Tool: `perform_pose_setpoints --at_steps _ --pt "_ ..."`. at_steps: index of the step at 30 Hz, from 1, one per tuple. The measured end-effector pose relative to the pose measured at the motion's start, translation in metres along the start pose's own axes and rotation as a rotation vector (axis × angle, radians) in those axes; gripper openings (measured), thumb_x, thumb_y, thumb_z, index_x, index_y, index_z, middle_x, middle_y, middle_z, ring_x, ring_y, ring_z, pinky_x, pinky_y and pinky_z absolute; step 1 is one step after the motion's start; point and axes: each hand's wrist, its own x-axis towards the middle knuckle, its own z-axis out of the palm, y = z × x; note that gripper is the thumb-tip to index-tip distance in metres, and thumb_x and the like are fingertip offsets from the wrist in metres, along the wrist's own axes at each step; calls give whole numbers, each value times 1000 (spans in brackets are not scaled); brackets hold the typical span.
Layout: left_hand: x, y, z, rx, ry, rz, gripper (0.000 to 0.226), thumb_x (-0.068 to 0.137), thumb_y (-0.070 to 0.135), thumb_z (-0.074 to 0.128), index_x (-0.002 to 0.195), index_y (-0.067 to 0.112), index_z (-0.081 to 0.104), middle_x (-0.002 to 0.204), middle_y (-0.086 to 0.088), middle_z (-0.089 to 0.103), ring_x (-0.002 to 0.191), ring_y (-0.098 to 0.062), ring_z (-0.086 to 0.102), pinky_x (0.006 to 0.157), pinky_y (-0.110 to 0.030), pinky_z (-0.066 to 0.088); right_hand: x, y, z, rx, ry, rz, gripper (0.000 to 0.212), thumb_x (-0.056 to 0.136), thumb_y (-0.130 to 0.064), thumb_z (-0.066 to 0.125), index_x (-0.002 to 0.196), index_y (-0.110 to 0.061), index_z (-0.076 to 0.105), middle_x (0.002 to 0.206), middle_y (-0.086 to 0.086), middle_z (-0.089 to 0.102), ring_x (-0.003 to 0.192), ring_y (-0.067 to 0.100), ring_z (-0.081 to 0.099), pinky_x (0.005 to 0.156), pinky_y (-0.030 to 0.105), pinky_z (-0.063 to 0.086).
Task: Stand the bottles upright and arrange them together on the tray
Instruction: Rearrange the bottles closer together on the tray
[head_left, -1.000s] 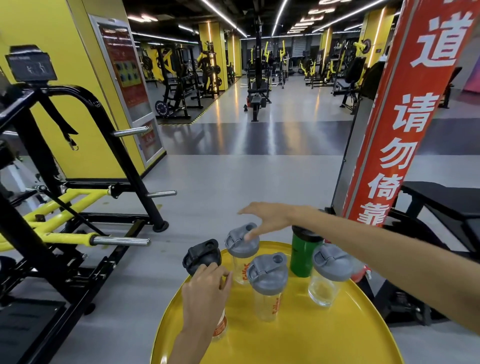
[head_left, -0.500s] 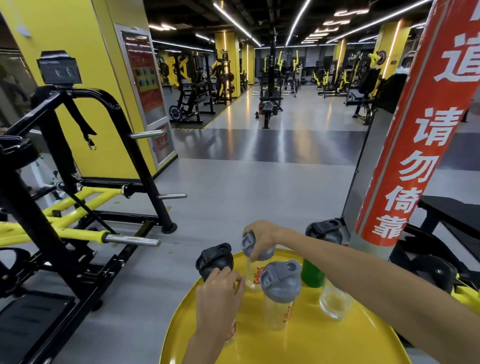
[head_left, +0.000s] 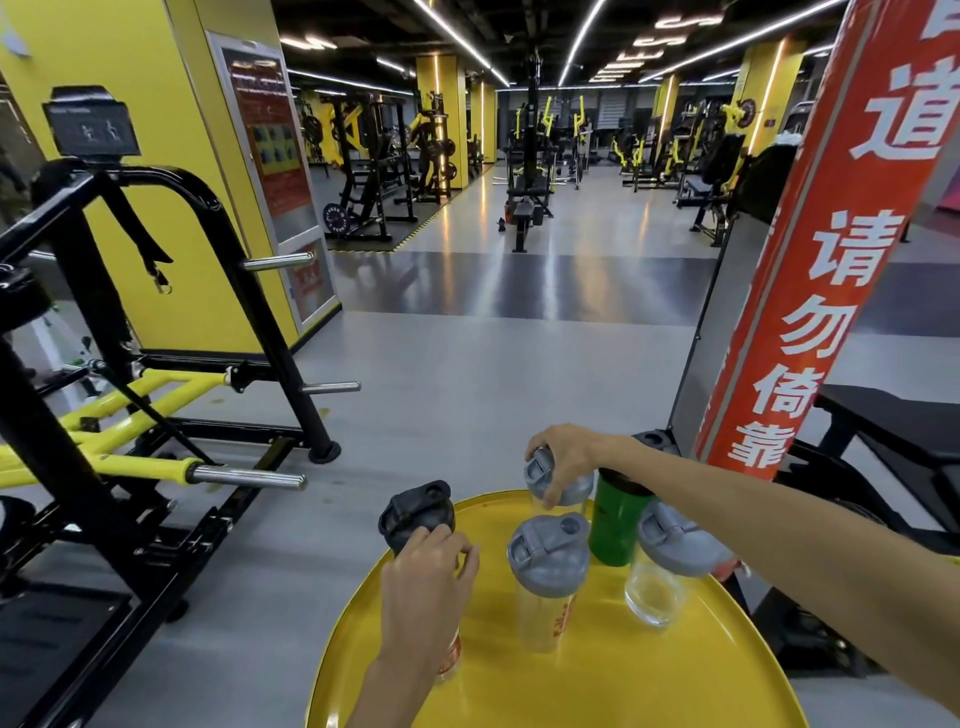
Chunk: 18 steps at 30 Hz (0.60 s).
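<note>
Bottles stand upright, five of them, on a round yellow tray (head_left: 597, 691) just below my hands, in a gym with a grey floor.

My left hand (head_left: 423, 587) is curled around the black-lidded bottle (head_left: 415, 512), fingers closed on its clear body just under the lid. This bottle stands at the near left edge of the tray, apart from the others.

My right hand (head_left: 563, 462) reaches across and grips the grey lid of the far clear bottle (head_left: 540, 475) from above, fingertips wrapped over its rim. That lid looks tipped toward my left hand, so the bottle may be leaning; its base is hidden behind the bottle in front.

Between my hands, nearer me, stands a clear bottle with a grey lid (head_left: 548, 566). Under my right forearm stand a green bottle (head_left: 615, 525) and, just beside it, another grey-lidded clear bottle (head_left: 670, 561).

Risks, as I judge them: the black-lidded bottle sits close to the tray rim, and a clumsy slide could send it off the edge. My right forearm hangs low over the green bottle and could knock it as I pull back. Holding the far bottle only by its lid could let it swing into its neighbours.
</note>
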Motion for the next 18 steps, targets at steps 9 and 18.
perform_pose_setpoints --at_steps 9,18 --pt "-1 0 1 7 10 4 26 73 30 87 63 24 64 59 11 54 57 -7 48 36 -20 35 -2 15 10 -4 -52 -9 74 64 -33 91 127 -21 53 125 5 56 99 21 55 87 40 55" --pt "-2 2 -2 20 3 13 27 72 32 87 62 24 63 57 11 52 56 -7 46 35 -20 35 0 19 13 -4 -117 4 81 78 -52 78 142 -19 41 139 9 48 120 28 52 99 38 47"
